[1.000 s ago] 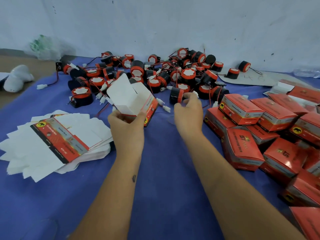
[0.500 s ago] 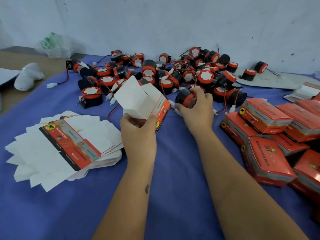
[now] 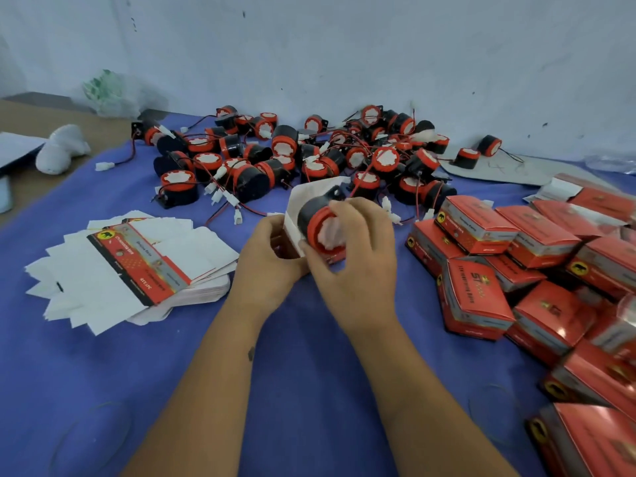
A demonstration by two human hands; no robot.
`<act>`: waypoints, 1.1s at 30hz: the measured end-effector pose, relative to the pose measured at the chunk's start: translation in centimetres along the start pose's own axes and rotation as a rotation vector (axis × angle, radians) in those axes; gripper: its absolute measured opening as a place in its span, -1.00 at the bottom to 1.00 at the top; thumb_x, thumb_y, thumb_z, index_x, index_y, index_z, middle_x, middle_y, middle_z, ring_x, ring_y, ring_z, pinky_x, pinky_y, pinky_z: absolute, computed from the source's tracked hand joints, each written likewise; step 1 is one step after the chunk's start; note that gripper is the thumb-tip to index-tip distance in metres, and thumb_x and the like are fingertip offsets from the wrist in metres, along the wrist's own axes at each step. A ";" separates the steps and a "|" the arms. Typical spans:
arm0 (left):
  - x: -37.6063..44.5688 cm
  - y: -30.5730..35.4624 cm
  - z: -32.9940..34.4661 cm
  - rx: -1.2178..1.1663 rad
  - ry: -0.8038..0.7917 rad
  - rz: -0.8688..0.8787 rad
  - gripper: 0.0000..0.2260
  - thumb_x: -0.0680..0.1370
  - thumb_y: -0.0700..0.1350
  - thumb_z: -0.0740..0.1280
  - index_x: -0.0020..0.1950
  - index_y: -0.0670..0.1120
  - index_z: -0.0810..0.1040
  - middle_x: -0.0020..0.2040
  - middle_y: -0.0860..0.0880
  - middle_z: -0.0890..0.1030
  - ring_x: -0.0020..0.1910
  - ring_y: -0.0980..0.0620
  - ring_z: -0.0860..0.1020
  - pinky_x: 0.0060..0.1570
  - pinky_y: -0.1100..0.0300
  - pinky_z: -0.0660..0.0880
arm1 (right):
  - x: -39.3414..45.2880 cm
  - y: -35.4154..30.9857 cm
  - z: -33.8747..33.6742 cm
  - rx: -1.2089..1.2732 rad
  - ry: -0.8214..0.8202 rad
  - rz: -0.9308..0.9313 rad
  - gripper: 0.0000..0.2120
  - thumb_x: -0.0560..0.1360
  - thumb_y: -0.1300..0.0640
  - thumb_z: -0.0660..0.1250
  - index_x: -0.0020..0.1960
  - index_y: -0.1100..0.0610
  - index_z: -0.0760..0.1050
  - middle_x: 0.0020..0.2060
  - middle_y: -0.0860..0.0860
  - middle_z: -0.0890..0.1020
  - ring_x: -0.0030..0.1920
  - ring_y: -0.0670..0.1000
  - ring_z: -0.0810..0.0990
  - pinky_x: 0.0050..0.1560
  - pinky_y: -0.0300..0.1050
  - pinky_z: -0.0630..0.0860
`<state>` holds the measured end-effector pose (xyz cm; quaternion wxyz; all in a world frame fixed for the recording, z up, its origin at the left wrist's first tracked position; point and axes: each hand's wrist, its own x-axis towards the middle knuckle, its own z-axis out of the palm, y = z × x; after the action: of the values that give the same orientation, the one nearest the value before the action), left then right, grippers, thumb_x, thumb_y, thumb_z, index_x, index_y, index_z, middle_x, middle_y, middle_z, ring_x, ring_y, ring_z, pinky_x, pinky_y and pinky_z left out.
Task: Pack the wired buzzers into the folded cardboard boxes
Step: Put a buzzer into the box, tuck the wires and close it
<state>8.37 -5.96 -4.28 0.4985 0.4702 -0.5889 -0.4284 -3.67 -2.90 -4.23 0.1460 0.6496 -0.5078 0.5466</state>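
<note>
A heap of black-and-red wired buzzers (image 3: 309, 156) lies tangled at the back of the blue cloth (image 3: 292, 390), their red and black leads and white plugs spilling toward the hands, so the nearest leads lie just behind the work. To the left sits a fanned stack of flat box blanks (image 3: 130, 266), white sides up with one red printed face on top; to the right, closed red boxes (image 3: 516, 270) are piled close against the right forearm's side. A white bundle (image 3: 62, 149) rests at the far left on bare wood. The left hand (image 3: 268, 266) grips the open folded box (image 3: 309, 208) from below, its white flap standing up behind. The right hand (image 3: 354, 259) curls its fingers round a buzzer (image 3: 321, 223), red face toward the camera, held at the box's mouth. Half a second ago that hand was out at the heap's edge picking the buzzer up, apart from the box; now the two hands meet in the middle.
</note>
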 end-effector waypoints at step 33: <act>1.1 -0.7 -0.4 0.034 -0.112 0.011 -0.57 0.44 -0.21 0.49 0.16 0.15 0.44 0.07 0.22 0.59 0.04 0.27 0.57 -0.06 0.35 0.55 | 0.8 0.5 0.3 -0.177 -0.262 0.162 -0.75 0.55 0.00 0.22 0.04 0.03 0.66 0.00 0.00 0.57 0.06 0.06 0.44 0.19 -0.02 0.20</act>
<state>8.77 -7.16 -4.70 0.4592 0.4507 -0.6255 -0.4413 -4.05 -3.72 -3.85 0.0906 0.6568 -0.6195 0.4203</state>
